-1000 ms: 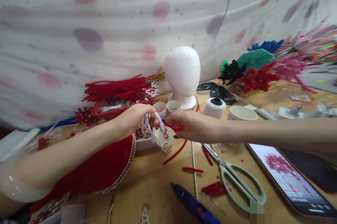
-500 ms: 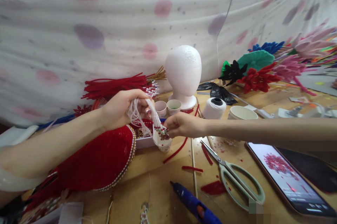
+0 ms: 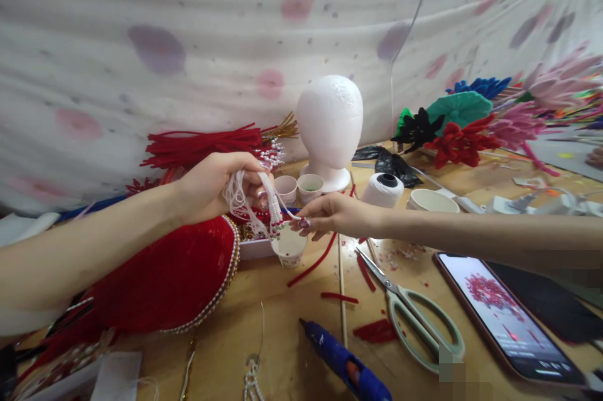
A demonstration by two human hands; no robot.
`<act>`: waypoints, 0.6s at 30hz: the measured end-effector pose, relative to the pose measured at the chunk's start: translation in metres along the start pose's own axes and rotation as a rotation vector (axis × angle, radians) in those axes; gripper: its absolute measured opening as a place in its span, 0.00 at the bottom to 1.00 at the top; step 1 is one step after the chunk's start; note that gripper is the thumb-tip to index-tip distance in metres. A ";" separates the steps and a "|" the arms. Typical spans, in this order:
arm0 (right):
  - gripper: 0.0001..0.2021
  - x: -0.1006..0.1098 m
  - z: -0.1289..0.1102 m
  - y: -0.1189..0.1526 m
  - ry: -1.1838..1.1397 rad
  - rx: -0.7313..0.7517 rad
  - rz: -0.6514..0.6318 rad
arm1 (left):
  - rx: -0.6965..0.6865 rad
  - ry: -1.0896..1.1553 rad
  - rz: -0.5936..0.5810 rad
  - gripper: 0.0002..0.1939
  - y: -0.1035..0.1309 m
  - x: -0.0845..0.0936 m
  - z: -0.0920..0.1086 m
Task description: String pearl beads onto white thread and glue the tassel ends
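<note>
My left hand (image 3: 221,184) is closed around a bundle of beaded strings (image 3: 274,205), whose loose white thread loops hang below the fingers. White beads run down the strings, with red and green ones near the lower ends. One strand stretches across to my right hand (image 3: 332,215), whose thumb and finger pinch its end. Just under the strings stands a small paper cup (image 3: 289,255). Behind it, a white box (image 3: 258,250) of beads and trinkets is partly hidden. A red fan-shaped piece (image 3: 174,281) edged with pearls lies under my left forearm.
A white foam head (image 3: 330,127) stands at the back, beside two small cups and a thread spool (image 3: 382,190). Scissors (image 3: 414,319), a blue glue gun (image 3: 343,357) and a phone (image 3: 509,319) lie in front. Fuzzy flowers (image 3: 459,137) are at the right.
My right hand has drawn away from the gathered bead ends and now pinches a single strand, pulled out to the right. The left hand keeps the bundle. The view shifted slightly.
</note>
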State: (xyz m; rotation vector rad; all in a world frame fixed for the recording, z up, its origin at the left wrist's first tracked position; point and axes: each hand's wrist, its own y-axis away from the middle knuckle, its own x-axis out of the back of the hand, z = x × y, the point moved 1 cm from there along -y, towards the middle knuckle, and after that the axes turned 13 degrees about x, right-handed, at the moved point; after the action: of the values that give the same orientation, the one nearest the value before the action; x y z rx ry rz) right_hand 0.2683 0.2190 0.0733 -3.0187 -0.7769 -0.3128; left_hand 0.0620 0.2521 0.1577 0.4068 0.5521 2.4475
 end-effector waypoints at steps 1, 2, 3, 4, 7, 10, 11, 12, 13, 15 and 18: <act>0.08 -0.001 -0.002 0.002 -0.048 -0.005 0.018 | 0.004 -0.015 0.002 0.21 0.001 0.000 0.000; 0.08 -0.001 -0.004 0.004 -0.100 -0.009 0.036 | 0.009 -0.033 0.002 0.21 0.002 0.000 0.000; 0.09 -0.002 -0.006 0.006 -0.154 -0.013 0.051 | 0.011 -0.050 0.000 0.21 0.003 0.000 0.001; 0.10 -0.004 -0.009 0.008 -0.206 -0.016 0.063 | 0.012 -0.062 -0.007 0.21 0.004 -0.001 0.001; 0.14 -0.009 -0.017 0.010 -0.333 -0.033 0.065 | 0.018 -0.073 -0.053 0.20 0.005 -0.003 0.005; 0.11 -0.015 -0.023 0.008 -0.407 -0.042 0.034 | 0.043 -0.071 -0.091 0.20 0.006 -0.008 0.011; 0.09 -0.017 -0.025 0.006 -0.422 -0.041 0.025 | 0.054 -0.066 -0.102 0.20 0.006 -0.010 0.013; 0.06 -0.019 -0.026 0.005 -0.435 -0.037 0.021 | 0.064 -0.059 -0.113 0.19 0.007 -0.012 0.014; 0.04 -0.020 -0.026 0.004 -0.446 -0.031 0.022 | 0.075 -0.057 -0.126 0.19 0.007 -0.014 0.016; 0.04 -0.020 -0.027 0.003 -0.464 -0.013 0.036 | 0.083 -0.079 -0.154 0.19 0.006 -0.016 0.019; 0.05 -0.014 -0.027 0.005 -0.477 0.020 0.063 | 0.037 -0.163 -0.130 0.18 0.003 -0.016 0.021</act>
State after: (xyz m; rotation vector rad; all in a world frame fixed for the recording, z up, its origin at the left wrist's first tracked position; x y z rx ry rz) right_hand 0.2531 0.2064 0.0968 -3.1209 -0.6869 0.4303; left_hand 0.0813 0.2467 0.1748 0.5616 0.5374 2.2588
